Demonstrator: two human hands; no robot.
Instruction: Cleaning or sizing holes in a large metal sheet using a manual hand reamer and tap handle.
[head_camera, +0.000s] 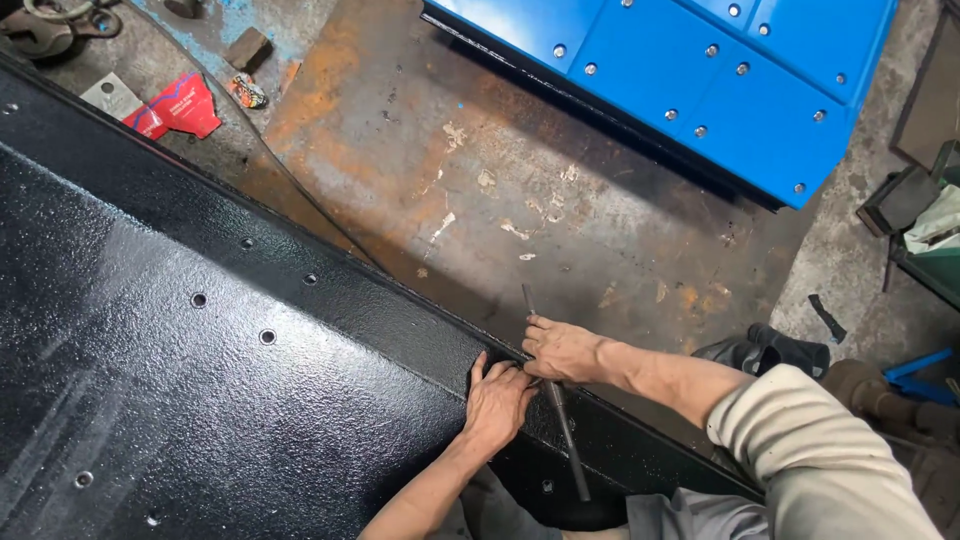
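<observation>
A large black textured panel (180, 330) with several round holes fills the left and lower part of the head view. My left hand (495, 402) lies flat on its raised edge strip, fingers pressed against the rim. My right hand (562, 350) is right beside it, closed around a thin dark metal rod (568, 440) that crosses the panel's edge at an angle. The rod's upper tip (526, 292) pokes out over the rusty floor.
A blue bolted metal panel (700, 70) lies at the top right on the rusty steel floor (480, 180). A red packet (180, 105) and small scraps sit at the top left. Dark gloves (770, 350) and metal clutter lie at the right.
</observation>
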